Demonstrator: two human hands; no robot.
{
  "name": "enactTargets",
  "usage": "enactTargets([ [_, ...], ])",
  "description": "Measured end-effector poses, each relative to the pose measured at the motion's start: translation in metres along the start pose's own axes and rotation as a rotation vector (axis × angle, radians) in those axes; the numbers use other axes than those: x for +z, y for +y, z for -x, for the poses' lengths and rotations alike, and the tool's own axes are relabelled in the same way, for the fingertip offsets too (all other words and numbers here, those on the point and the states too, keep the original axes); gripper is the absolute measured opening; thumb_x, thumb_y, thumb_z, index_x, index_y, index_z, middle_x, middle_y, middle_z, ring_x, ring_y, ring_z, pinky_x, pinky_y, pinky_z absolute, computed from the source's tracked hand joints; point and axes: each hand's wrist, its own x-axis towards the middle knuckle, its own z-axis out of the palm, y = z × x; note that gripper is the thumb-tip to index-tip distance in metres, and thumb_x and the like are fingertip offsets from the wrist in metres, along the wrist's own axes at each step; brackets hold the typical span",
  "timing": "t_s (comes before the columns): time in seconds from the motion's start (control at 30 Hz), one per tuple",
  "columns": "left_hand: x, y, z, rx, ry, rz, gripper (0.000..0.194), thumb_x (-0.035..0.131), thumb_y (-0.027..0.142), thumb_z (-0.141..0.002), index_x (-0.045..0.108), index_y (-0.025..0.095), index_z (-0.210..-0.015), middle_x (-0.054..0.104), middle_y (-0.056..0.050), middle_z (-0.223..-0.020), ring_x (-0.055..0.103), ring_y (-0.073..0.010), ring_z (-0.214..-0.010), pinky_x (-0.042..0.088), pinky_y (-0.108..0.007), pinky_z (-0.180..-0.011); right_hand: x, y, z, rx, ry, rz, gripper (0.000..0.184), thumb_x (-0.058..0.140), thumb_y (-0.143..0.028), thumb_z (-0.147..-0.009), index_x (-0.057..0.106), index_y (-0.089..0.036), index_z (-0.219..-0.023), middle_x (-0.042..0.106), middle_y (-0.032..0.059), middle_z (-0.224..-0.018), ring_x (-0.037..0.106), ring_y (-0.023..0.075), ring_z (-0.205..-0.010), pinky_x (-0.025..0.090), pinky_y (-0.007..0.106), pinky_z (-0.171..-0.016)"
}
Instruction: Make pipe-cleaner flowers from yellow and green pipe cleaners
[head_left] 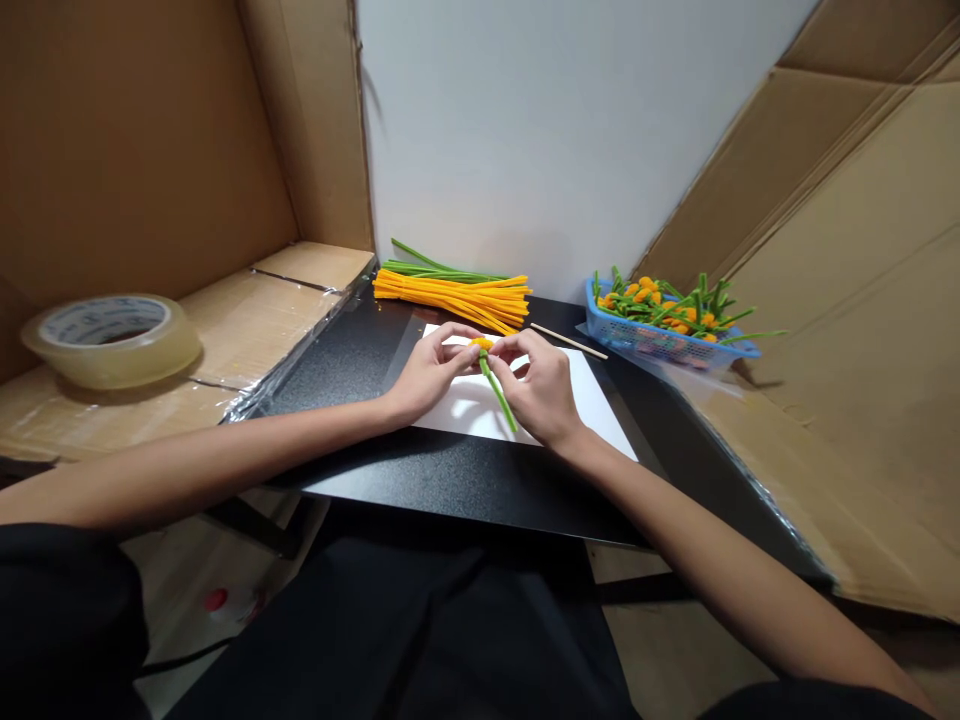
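Between my two hands is a pipe-cleaner flower (482, 346) with an orange head and a green stem that slants down to the right. My left hand (435, 372) pinches the head from the left, its thumb and fingers closed. From the right, my right hand (538, 385) pinches near the top of the stem, just under the head. A white sheet of paper (600, 405) lies beneath both hands. Beyond them are a bundle of orange pipe cleaners (450, 297) and several green pipe cleaners (435, 262) behind it.
A blue basket (637, 333) of orange-and-green flowers stands at the back right. A thin wooden stick (568, 341) lies behind the paper. On the cardboard at left rests a roll of clear tape (112, 340). Cardboard walls flank the black table (420, 480).
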Motion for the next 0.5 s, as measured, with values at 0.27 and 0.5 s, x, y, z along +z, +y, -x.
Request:
enactTargets([
  [0.27, 0.0019, -0.0012, -0.0008, 0.041, -0.066, -0.12, 0.052, 0.082, 0.061, -0.072, 0.069, 0.013, -0.087, 0.071, -0.005, -0.071, 0.069, -0.0162, -0.066, 0.058, -0.029, -0.068, 0.0002, 0.0025, -0.001, -0.059, -0.095, 0.053, 0.009, 0.058, -0.013, -0.087, 0.059, -0.021, -0.083, 0.062, 0.0035, -0.083, 0.06, 0.0185, -0.075, 0.046, 0.032, -0.065],
  [0.5, -0.0026, -0.0026, -0.0037, -0.025, -0.093, -0.122, 0.053, 0.083, 0.063, -0.069, 0.071, 0.014, -0.083, 0.071, -0.004, -0.071, 0.067, -0.0145, -0.063, 0.055, -0.025, -0.062, -0.0041, 0.0063, -0.0021, -0.145, -0.146, 0.141, 0.01, 0.055, -0.012, -0.089, 0.057, -0.022, -0.087, 0.061, 0.0052, -0.087, 0.058, 0.0204, -0.08, 0.045, 0.033, -0.068],
])
